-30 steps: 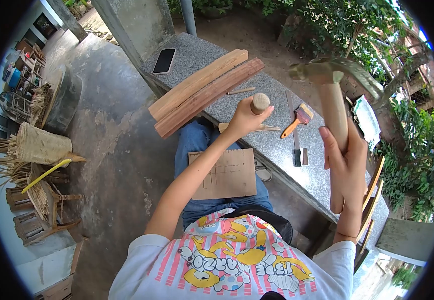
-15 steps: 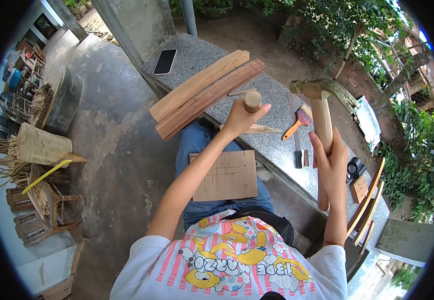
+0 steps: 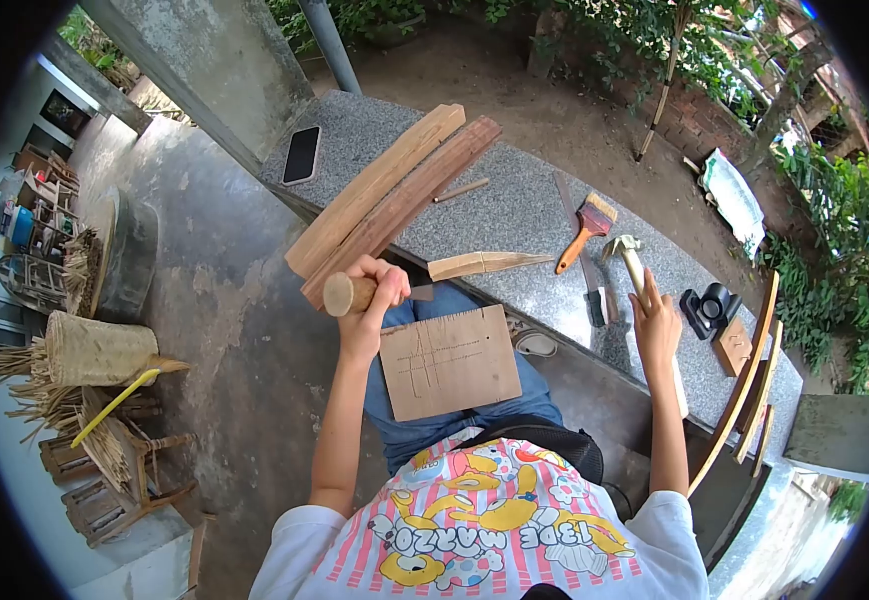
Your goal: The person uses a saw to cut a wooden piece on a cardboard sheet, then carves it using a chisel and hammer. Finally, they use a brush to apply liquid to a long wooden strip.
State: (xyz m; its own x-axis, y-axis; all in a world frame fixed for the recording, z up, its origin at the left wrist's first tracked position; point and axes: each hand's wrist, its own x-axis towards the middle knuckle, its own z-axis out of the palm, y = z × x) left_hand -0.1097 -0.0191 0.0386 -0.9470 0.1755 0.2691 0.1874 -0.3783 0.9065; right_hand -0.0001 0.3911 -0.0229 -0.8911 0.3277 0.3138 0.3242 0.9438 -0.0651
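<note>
My left hand (image 3: 379, 292) is closed round the thick wooden handle of a chisel (image 3: 348, 294); a short stretch of its flat metal blade sticks out to the right. It is beside the near ends of two long wood pieces, one pale (image 3: 379, 190) and one reddish (image 3: 419, 200). In my right hand (image 3: 657, 325) is a claw hammer (image 3: 634, 268), gripped by its pale handle, head pointing away over the stone ledge. On my lap lies a flat wooden board (image 3: 449, 372) with pencilled lines.
The granite ledge (image 3: 524, 220) bears a phone (image 3: 302, 155), a thin stick (image 3: 461, 190), a tapered wood piece (image 3: 479, 263), a paintbrush (image 3: 586, 235), a knife (image 3: 595, 300), a black object (image 3: 711, 310), a wood block (image 3: 732, 348) and curved strips (image 3: 754, 375). A woven basket (image 3: 104, 350) stands left.
My left hand has drawn back left and nearer with the chisel, whose blade now shows. The hammer has come down from its raised position, towards the ledge.
</note>
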